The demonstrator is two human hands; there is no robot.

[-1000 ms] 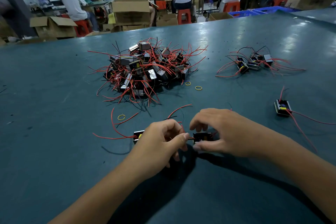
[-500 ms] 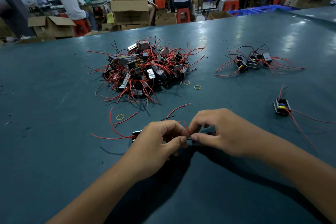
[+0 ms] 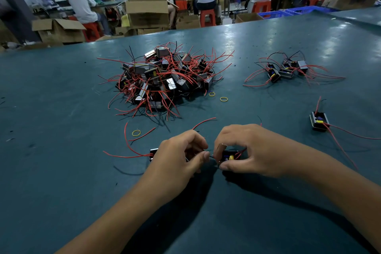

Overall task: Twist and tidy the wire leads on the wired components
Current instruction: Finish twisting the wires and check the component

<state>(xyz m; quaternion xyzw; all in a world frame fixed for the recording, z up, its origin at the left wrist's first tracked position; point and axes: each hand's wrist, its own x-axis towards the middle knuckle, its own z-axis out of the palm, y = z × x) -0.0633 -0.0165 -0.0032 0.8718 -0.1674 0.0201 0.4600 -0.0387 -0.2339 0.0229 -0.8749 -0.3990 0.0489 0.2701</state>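
- Right hand (image 3: 253, 148) pinches the component (image 3: 227, 154) just above the table (image 3: 61, 171), thumb under, fingers over.
- Left hand (image 3: 177, 161) pinches its leads (image 3: 210, 156) at the fingertips.
- Hold the body steady; roll the leads tight, close to it.

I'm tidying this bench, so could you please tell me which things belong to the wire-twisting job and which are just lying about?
In the job:
- small black wired component, held by right hand
- its thin lead, pinched by left hand
- big heap of red-wired black components

Lying about:
- yellow rubber bands
- brown cardboard boxes
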